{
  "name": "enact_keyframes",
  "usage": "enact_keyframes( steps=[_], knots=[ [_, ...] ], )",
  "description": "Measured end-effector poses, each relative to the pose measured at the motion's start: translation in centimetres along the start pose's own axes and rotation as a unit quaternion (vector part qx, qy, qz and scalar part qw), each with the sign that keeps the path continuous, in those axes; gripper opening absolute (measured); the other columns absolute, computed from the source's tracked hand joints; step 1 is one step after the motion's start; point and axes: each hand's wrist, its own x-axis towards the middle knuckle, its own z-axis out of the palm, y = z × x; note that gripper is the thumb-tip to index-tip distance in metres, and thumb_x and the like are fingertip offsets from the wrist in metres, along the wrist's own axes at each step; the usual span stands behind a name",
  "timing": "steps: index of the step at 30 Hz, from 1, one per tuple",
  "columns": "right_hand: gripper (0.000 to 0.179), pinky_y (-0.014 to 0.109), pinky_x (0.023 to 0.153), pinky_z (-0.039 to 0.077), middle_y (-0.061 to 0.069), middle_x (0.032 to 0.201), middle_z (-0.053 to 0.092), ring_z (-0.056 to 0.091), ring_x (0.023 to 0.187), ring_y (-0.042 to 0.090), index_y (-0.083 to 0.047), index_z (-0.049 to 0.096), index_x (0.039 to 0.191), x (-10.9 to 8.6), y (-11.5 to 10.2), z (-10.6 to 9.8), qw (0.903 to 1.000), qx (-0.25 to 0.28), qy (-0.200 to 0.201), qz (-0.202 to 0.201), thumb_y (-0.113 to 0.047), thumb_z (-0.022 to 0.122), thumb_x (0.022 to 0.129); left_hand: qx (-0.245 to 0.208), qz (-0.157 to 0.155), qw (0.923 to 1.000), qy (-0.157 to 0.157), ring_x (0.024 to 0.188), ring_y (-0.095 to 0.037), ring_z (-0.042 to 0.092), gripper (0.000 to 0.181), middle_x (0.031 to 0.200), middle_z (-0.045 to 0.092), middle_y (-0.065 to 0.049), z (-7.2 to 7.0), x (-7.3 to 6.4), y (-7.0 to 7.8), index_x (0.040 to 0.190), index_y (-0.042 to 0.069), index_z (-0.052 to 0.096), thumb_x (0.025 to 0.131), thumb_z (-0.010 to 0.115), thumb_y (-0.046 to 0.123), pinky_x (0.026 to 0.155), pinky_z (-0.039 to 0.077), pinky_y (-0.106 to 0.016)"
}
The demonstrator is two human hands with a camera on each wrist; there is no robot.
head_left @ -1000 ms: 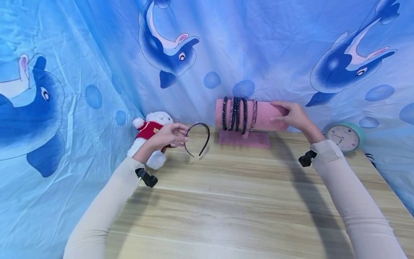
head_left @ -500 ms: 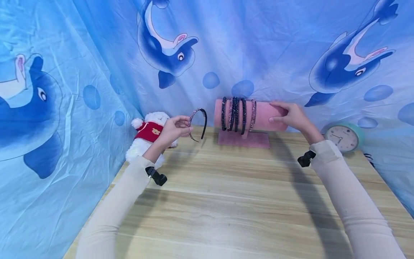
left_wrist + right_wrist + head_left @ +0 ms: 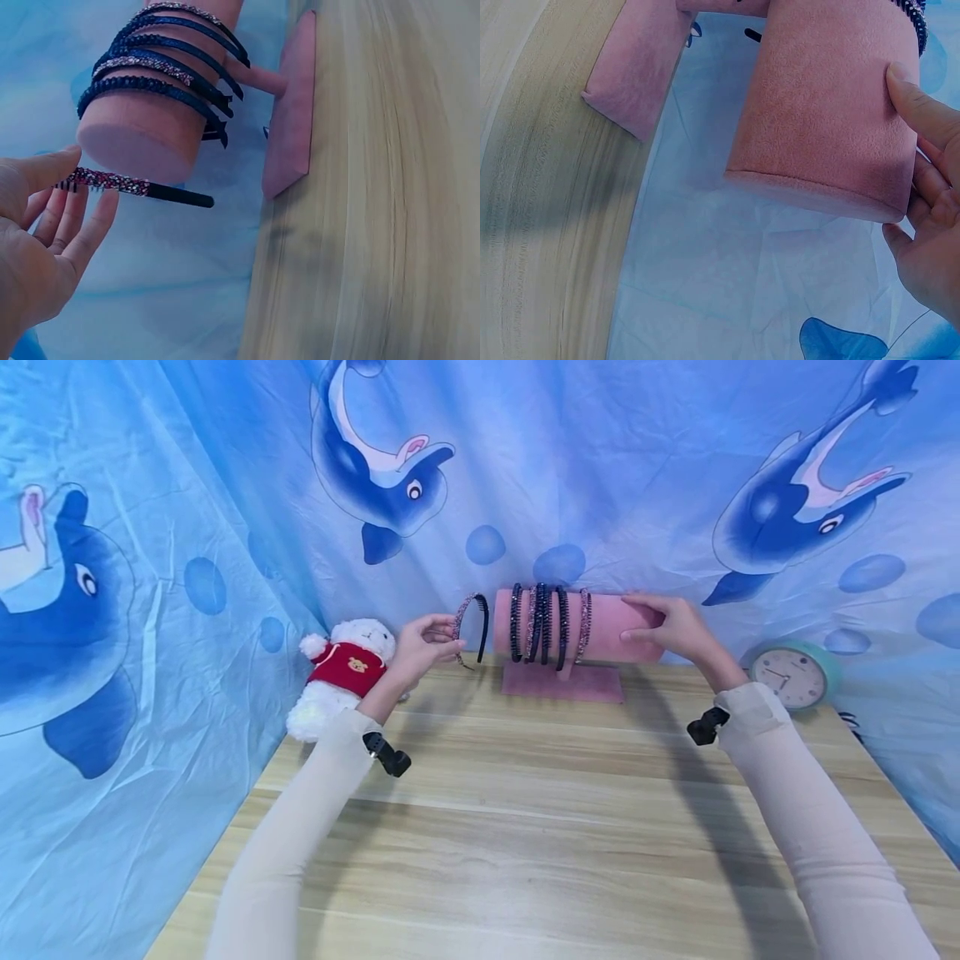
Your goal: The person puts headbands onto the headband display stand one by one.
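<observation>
My left hand (image 3: pixel 423 647) pinches a glittery pink-and-black headband (image 3: pixel 120 182) between thumb and fingers. That headband stands upright just off the left end of a pink velvet roll stand (image 3: pixel 609 627), with a small gap in the head view. In the left wrist view its black tip lies just below the roll's round end face. Several dark and glittery headbands (image 3: pixel 562 631) are around the left half of the roll. At the roll's right end my right hand (image 3: pixel 678 631) grips it, thumb on the front and fingers over the top; some fingertips are hidden.
A white plush toy (image 3: pixel 348 672) in a red top sits left of my left hand. Behind my right wrist stands a mint-green clock (image 3: pixel 791 677). The wooden table (image 3: pixel 525 827) backs onto a blue curtain (image 3: pixel 622 468) printed with dolphins.
My left hand has moved right and away from me, bringing the headband up beside the roll's left end. The right hand has kept its grip on the roll.
</observation>
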Motion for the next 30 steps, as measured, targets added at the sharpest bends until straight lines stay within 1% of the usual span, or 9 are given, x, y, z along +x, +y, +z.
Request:
enact_keyframes(
  steps=[6, 9, 12, 16, 18, 22, 23, 25, 30],
  knots=[
    [0.068, 0.056, 0.125, 0.028, 0.018, 0.158, 0.045, 0.036, 0.149, 0.042, -0.011, 0.057, 0.145, 0.1, 0.0, 0.0, 1.0000, -0.001, 0.000, 0.000, -0.020, 0.085, 0.084, -0.005, 0.031, 0.9995, 0.005, 0.087, -0.011, 0.066, 0.051, 0.099, 0.066, -0.005, 1.2, 1.0, 0.0, 0.130, -0.004, 0.063, 0.082, 0.080, -0.004, 0.075, 0.066, -0.033],
    [0.068, 0.056, 0.125, 0.028, 0.017, 0.158, 0.045, 0.036, 0.149, 0.042, -0.012, 0.057, 0.145, 0.1, 0.0, 0.0, 1.0000, -0.002, 0.000, 0.001, -0.020, 0.085, 0.084, -0.002, 0.051, 0.9987, 0.009, 0.086, -0.011, 0.065, 0.049, 0.100, 0.066, -0.009, 1.9, 1.4, 0.0, 0.128, -0.005, 0.064, 0.082, 0.081, -0.004, 0.073, 0.066, -0.031],
    [0.068, 0.056, 0.125, 0.028, 0.017, 0.158, 0.045, 0.036, 0.149, 0.042, -0.012, 0.057, 0.145, 0.1, 0.0, 0.0, 1.0000, -0.002, 0.001, 0.000, -0.019, 0.085, 0.084, 0.000, 0.060, 0.9981, 0.012, 0.086, -0.011, 0.065, 0.048, 0.099, 0.066, -0.008, 2.5, 1.7, 0.0, 0.127, -0.005, 0.065, 0.082, 0.081, -0.003, 0.071, 0.066, -0.029],
    [0.067, 0.056, 0.126, 0.028, 0.018, 0.157, 0.045, 0.036, 0.149, 0.043, -0.010, 0.057, 0.145, 0.1, 0.1, 0.1, 1.0000, 0.000, 0.002, -0.002, -0.017, 0.085, 0.084, 0.011, 0.063, 0.9978, 0.017, 0.085, -0.010, 0.065, 0.049, 0.098, 0.067, -0.005, 3.3, 2.1, -0.1, 0.128, -0.004, 0.065, 0.082, 0.082, 0.000, 0.071, 0.065, -0.028],
    [0.067, 0.056, 0.126, 0.027, 0.018, 0.157, 0.045, 0.036, 0.149, 0.042, -0.010, 0.057, 0.145, 0.2, 0.2, 0.1, 1.0000, 0.002, 0.004, -0.004, -0.015, 0.085, 0.084, 0.022, 0.069, 0.9972, 0.020, 0.085, -0.010, 0.065, 0.049, 0.099, 0.069, -0.009, 3.6, 2.4, -0.1, 0.127, -0.003, 0.065, 0.081, 0.083, 0.001, 0.070, 0.065, -0.027],
    [0.066, 0.055, 0.126, 0.027, 0.019, 0.157, 0.046, 0.036, 0.149, 0.042, -0.008, 0.058, 0.144, 0.3, 0.5, 0.2, 0.9999, 0.008, 0.008, -0.007, -0.013, 0.085, 0.083, 0.045, 0.086, 0.9948, 0.029, 0.084, -0.012, 0.065, 0.048, 0.105, 0.070, -0.021, 4.1, 2.7, 0.0, 0.125, -0.004, 0.066, 0.080, 0.084, 0.001, 0.069, 0.064, -0.024],
    [0.066, 0.055, 0.126, 0.027, 0.019, 0.156, 0.046, 0.036, 0.149, 0.042, -0.008, 0.058, 0.143, 0.3, 0.5, 0.2, 0.9999, 0.009, 0.008, -0.008, -0.012, 0.085, 0.083, 0.052, 0.090, 0.9941, 0.031, 0.085, -0.012, 0.066, 0.047, 0.106, 0.070, -0.023, 4.2, 2.8, 0.0, 0.124, -0.004, 0.067, 0.080, 0.084, 0.002, 0.069, 0.064, -0.024],
    [0.066, 0.054, 0.126, 0.027, 0.019, 0.156, 0.046, 0.037, 0.149, 0.042, -0.008, 0.058, 0.143, 0.3, 0.6, 0.2, 0.9998, 0.011, 0.011, -0.009, -0.012, 0.085, 0.082, 0.060, 0.095, 0.9932, 0.032, 0.085, -0.013, 0.066, 0.047, 0.106, 0.070, -0.024, 4.5, 3.0, -0.1, 0.124, -0.004, 0.067, 0.081, 0.084, 0.003, 0.069, 0.064, -0.023],
    [0.066, 0.054, 0.126, 0.028, 0.019, 0.156, 0.047, 0.037, 0.148, 0.041, -0.008, 0.059, 0.143, 0.3, 0.6, 0.3, 0.9998, 0.010, 0.013, -0.012, -0.013, 0.086, 0.082, 0.072, 0.103, 0.9915, 0.033, 0.086, -0.016, 0.067, 0.046, 0.105, 0.071, -0.023, 4.9, 3.4, -0.5, 0.123, -0.003, 0.068, 0.081, 0.085, 0.005, 0.071, 0.063, -0.023]
  ],
)
